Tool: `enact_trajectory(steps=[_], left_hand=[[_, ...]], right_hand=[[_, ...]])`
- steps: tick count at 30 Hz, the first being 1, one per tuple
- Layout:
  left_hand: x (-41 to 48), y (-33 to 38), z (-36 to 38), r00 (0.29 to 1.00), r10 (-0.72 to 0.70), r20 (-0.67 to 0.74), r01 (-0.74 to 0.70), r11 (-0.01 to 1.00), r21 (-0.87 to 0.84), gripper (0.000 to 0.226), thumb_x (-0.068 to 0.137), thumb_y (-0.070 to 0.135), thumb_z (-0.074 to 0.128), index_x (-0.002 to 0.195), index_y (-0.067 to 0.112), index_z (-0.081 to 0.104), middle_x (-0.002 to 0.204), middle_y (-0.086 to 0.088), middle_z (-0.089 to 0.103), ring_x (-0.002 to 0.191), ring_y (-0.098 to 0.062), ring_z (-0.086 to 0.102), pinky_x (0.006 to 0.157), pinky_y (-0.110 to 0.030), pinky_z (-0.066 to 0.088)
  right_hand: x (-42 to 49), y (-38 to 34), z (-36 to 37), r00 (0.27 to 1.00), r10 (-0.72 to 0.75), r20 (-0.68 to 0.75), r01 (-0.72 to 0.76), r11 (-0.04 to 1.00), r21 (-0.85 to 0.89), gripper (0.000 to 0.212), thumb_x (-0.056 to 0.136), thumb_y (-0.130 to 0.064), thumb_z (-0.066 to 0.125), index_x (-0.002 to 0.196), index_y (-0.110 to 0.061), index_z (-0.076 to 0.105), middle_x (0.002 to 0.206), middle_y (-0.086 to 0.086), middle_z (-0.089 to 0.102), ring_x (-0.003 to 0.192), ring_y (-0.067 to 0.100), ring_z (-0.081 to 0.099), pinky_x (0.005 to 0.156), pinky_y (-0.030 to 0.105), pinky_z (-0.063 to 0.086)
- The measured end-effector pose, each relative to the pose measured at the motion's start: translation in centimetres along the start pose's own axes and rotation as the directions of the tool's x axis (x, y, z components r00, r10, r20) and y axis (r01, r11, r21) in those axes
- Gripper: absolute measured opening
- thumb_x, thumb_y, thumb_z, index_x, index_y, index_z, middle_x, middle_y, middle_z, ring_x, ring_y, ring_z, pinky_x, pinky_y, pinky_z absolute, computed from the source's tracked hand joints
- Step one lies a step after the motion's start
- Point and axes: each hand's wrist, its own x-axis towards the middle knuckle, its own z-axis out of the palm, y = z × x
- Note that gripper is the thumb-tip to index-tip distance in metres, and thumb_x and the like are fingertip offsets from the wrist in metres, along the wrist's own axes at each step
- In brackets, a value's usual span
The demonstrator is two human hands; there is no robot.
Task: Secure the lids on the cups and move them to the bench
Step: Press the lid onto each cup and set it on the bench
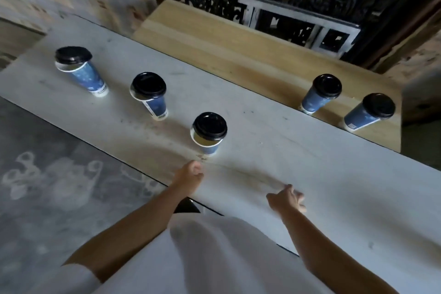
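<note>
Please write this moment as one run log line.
table: three cups, lids askew | bench: two cups, capped | left hand: empty, near closest cup | right hand: empty

No legible text, brand, number or sign found. Middle table cup (156, 106): white strip down its side carries dark print, too blurred to read. Far-left cup (89, 76): dark marks on its white base band, unreadable. Right-hand bench cup (362, 117): small white patch near its base, illegible.
</note>
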Motion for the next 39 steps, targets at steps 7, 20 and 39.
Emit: enact_trajectory(steps=[7, 20, 39], left_hand=[[4.9, -2.3, -7.2, 0.996, 0.066, 0.052, -0.065, 0.998, -0.026, 0.047, 0.091, 0.014, 0.064, 0.135, 0.011, 0.05, 0.137, -0.006, 0.058, 0.119, -0.029, 0.058, 0.091, -0.03, 0.043], [7.7, 0.8, -9.9, 0.866, 0.354, 0.353, -0.377, 0.926, -0.003, 0.117, 0.06, 0.03, 0.088, 0.155, 0.033, 0.02, 0.158, -0.002, 0.03, 0.14, -0.025, 0.04, 0.111, -0.037, 0.042], [7.0, 4.8, -8.7, 0.784, 0.554, 0.28, -0.491, 0.83, -0.266, 0.082, 0.054, 0.033, 0.091, 0.125, 0.034, 0.049, 0.11, 0.017, 0.068, 0.103, -0.009, 0.065, 0.077, -0.016, 0.049]], right_hand=[[-1.9, -9.3, 2.8, 0.995, -0.03, -0.092, 0.027, 0.999, -0.043, 0.048, 0.089, -0.027, 0.059, 0.133, -0.016, 0.043, 0.138, 0.018, 0.034, 0.124, 0.042, 0.037, 0.089, 0.039, 0.044], [-7.3, -10.8, 8.3, 0.949, -0.279, 0.144, 0.299, 0.944, -0.141, 0.079, 0.084, -0.022, 0.059, 0.155, -0.035, 0.026, 0.167, -0.001, -0.006, 0.15, 0.031, 0.011, 0.116, 0.036, 0.033], [-12.6, -20.8, -5.4, 0.804, -0.591, -0.058, 0.587, 0.806, -0.073, 0.076, 0.081, -0.038, 0.075, 0.149, -0.035, 0.042, 0.149, -0.002, 0.045, 0.137, 0.023, 0.039, 0.108, 0.035, 0.038]])
